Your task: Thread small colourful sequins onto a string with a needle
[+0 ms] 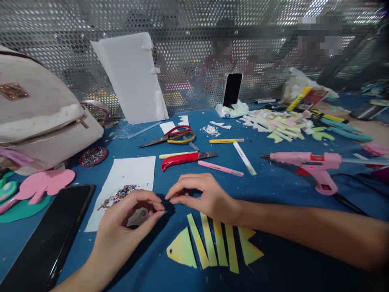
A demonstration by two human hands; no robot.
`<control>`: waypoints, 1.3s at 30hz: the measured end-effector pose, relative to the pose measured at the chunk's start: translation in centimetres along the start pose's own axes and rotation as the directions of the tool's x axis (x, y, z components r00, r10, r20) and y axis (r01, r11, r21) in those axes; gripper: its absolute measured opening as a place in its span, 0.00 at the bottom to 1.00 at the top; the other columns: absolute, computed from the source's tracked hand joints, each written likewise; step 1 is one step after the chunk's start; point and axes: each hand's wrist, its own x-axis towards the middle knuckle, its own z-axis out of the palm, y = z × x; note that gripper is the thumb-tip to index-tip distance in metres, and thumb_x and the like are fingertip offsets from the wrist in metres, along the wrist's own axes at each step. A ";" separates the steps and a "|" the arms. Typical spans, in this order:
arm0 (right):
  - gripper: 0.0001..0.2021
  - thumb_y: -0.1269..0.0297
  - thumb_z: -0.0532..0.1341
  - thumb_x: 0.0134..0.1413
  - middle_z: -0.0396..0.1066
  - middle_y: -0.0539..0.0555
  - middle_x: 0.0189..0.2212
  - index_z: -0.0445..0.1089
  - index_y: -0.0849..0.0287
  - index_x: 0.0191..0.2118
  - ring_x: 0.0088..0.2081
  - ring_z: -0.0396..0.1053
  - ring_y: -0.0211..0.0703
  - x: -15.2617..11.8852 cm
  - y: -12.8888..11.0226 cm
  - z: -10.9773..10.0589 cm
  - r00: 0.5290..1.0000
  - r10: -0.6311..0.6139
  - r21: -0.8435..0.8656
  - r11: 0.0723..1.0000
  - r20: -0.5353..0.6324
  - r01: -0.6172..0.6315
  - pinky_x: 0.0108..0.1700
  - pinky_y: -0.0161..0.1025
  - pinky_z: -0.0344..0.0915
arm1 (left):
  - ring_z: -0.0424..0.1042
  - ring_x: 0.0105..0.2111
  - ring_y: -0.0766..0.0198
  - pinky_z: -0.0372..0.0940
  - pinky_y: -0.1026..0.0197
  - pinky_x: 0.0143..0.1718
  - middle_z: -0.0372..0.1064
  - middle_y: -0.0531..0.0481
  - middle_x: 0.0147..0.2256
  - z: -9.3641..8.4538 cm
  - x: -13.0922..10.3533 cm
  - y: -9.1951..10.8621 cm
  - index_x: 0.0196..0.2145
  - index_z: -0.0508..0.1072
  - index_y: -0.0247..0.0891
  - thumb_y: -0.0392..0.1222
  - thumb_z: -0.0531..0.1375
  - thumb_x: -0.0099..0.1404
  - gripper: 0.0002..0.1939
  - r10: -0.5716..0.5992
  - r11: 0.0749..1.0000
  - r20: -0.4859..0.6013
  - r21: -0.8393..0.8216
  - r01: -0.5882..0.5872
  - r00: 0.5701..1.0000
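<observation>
Both hands hover over the blue table (146, 259), fingertips almost meeting. My left hand (130, 223) is beside a white paper (133, 168) with a heap of small colourful beads or sequins (120, 194); its thumb and fingers pinch together. My right hand (203, 194) pinches too, just above a fish shape. Whatever either pinch holds is too small to make out. The fish lies in separate yellow-green pieces: a head (182, 249) with a dark eye, several strips (220, 243) and a notched tail (249, 247), partly under my right wrist.
A red cutter (180, 161), scissors (170, 137) and pens (226, 141) lie beyond my hands. At right is a pink glue gun (306, 162) with a cable. A black phone (51, 231) and pale backpack (39, 113) are left. Cut scraps (276, 123) lie at back right.
</observation>
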 end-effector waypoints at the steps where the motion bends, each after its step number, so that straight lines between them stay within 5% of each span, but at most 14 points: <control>1: 0.05 0.70 0.66 0.62 0.78 0.52 0.36 0.78 0.59 0.43 0.35 0.74 0.37 0.0 -0.1 0.1 1.000 -0.012 0.013 1.000 -0.006 0.012 0.36 0.33 0.67 | 0.78 0.35 0.63 0.75 0.66 0.37 0.77 0.53 0.35 0.0 0.0 0.1 0.38 0.76 0.45 0.39 0.65 0.65 0.03 0.001 1.000 -0.005 0.005 -0.001 1.000; 7: 0.08 0.74 0.65 0.61 0.76 0.52 0.36 0.74 0.59 0.45 0.36 0.76 0.36 -0.1 -0.4 0.1 0.999 0.013 0.075 0.997 -0.038 -0.010 0.35 0.31 0.66 | 0.77 0.33 0.69 0.73 0.72 0.37 0.77 0.57 0.34 0.0 0.2 0.3 0.38 0.76 0.46 0.35 0.65 0.64 0.06 0.037 0.999 -0.024 0.024 -0.036 0.999; 14: 0.04 0.68 0.65 0.60 0.77 0.53 0.40 0.75 0.60 0.41 0.41 0.77 0.38 1.1 0.9 -0.4 0.946 0.271 0.307 0.929 -0.180 -0.207 0.46 0.36 0.72 | 0.77 0.33 0.70 0.73 0.73 0.37 0.77 0.56 0.35 0.2 0.3 0.1 0.38 0.76 0.46 0.36 0.66 0.64 0.06 0.048 0.999 -0.053 -0.006 -0.048 0.997; 24: 0.05 0.71 0.61 0.62 0.76 0.52 0.38 0.73 0.59 0.43 0.42 0.75 0.36 1.2 1.7 -0.5 0.902 0.354 0.421 0.878 -0.249 -0.228 0.48 0.36 0.72 | 0.77 0.33 0.70 0.74 0.73 0.36 0.77 0.56 0.34 0.2 0.4 0.2 0.38 0.76 0.45 0.36 0.65 0.64 0.05 0.055 0.998 -0.058 -0.006 -0.056 0.997; 32: 0.05 0.71 0.61 0.62 0.76 0.52 0.38 0.75 0.59 0.38 0.43 0.74 0.38 1.2 1.3 -0.5 0.936 0.250 0.300 0.938 -0.246 -0.172 0.48 0.37 0.71 | 0.77 0.34 0.69 0.73 0.72 0.37 0.77 0.56 0.35 0.1 0.4 0.1 0.38 0.76 0.45 0.36 0.66 0.64 0.06 0.037 0.999 -0.044 0.012 -0.037 0.998; 39: 0.06 0.73 0.60 0.65 0.74 0.54 0.39 0.73 0.59 0.45 0.40 0.72 0.38 0.0 0.0 0.0 0.985 -0.131 -0.062 0.990 -0.115 0.124 0.44 0.36 0.70 | 0.77 0.33 0.70 0.73 0.73 0.37 0.77 0.58 0.34 0.2 0.5 0.3 0.39 0.75 0.46 0.36 0.64 0.65 0.06 0.038 0.999 -0.014 -0.008 -0.038 0.999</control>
